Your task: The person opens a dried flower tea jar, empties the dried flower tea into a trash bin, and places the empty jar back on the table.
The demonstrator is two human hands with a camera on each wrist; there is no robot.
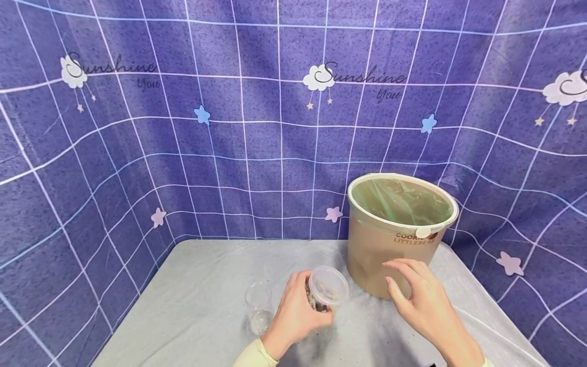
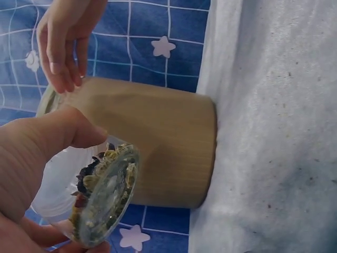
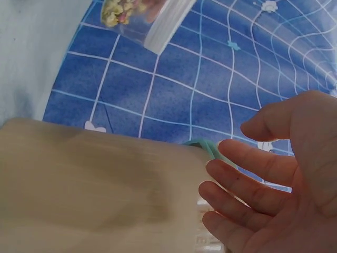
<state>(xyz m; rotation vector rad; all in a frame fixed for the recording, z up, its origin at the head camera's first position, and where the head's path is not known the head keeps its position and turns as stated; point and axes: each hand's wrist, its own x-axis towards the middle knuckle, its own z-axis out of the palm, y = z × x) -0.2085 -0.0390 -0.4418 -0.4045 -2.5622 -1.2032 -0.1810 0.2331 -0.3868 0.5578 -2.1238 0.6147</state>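
My left hand [image 1: 298, 311] grips a clear plastic jar [image 1: 328, 285] around its side and holds it over the table, tilted. Dried flowers [image 2: 100, 182] and darker dried bits lie toward the jar's bottom, as the left wrist view shows. A whitish band [image 3: 167, 26] rings its top end. My right hand [image 1: 424, 300] holds nothing; its fingers are spread and slightly bent in front of a beige bin [image 1: 367, 255]. Whether they touch the bin cannot be told. Left of my left hand stands a clear cup-like container [image 1: 258, 300], seemingly without contents.
The bin stands at the table's back right, with a green liner bag [image 1: 399, 201] inside its white rim. A grey-white cover [image 1: 197, 285] lies over the table, with small dark specks on it. Blue patterned curtain [image 1: 257, 132] surrounds the back and sides.
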